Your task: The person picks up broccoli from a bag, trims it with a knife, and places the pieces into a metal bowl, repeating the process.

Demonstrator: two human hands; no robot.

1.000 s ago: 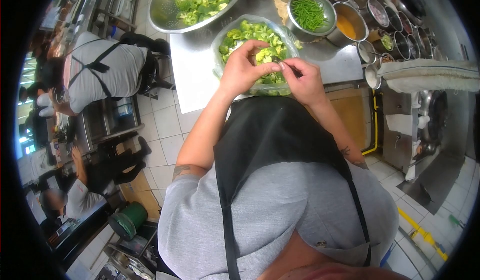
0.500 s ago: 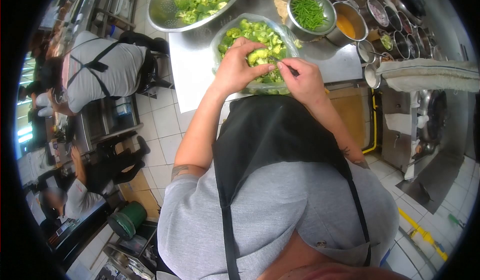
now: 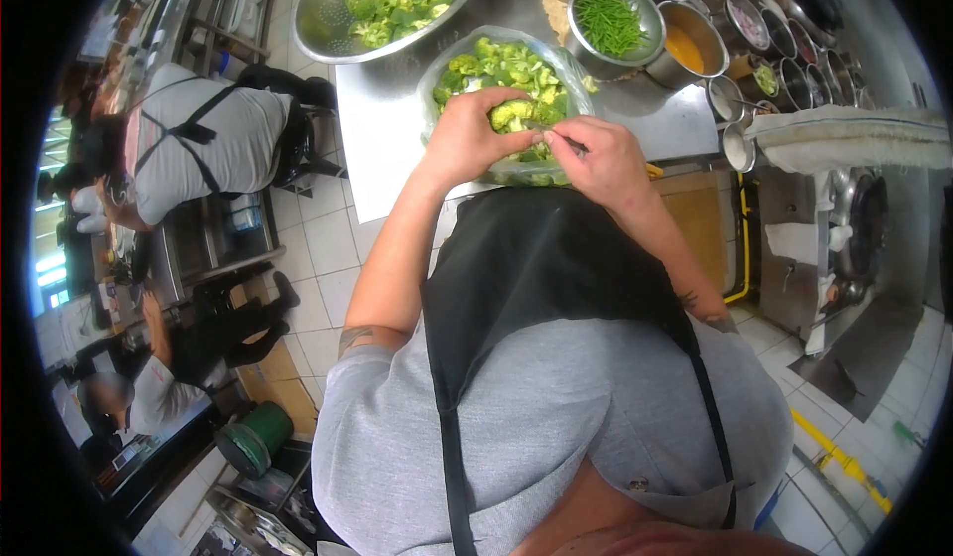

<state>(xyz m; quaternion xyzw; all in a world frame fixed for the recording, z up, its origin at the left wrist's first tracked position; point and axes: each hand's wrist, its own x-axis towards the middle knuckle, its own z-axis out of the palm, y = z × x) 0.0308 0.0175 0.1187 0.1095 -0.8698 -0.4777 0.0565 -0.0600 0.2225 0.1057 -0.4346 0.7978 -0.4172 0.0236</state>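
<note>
My left hand (image 3: 479,137) is closed round a piece of broccoli (image 3: 510,114), held over a container lined with a clear plastic bag (image 3: 429,99). Cut broccoli florets (image 3: 516,64) fill that bag. In my right hand (image 3: 603,158) is a small knife with a dark handle (image 3: 573,143). Its blade lies against the broccoli near my left thumb, mostly hidden by the fingers. Beyond the bag, a large steel colander (image 3: 316,30) holds more florets.
A steel bowl of chopped green beans (image 3: 608,25) and a pot of orange liquid (image 3: 685,52) stand at the right of the steel table (image 3: 377,139). Several small pots and a towel (image 3: 844,139) lie further right. Two co-workers (image 3: 204,144) are on the left.
My right hand and the knife have shifted slightly left and down along the broccoli. The left hand has dipped a little, with the piece still in it.
</note>
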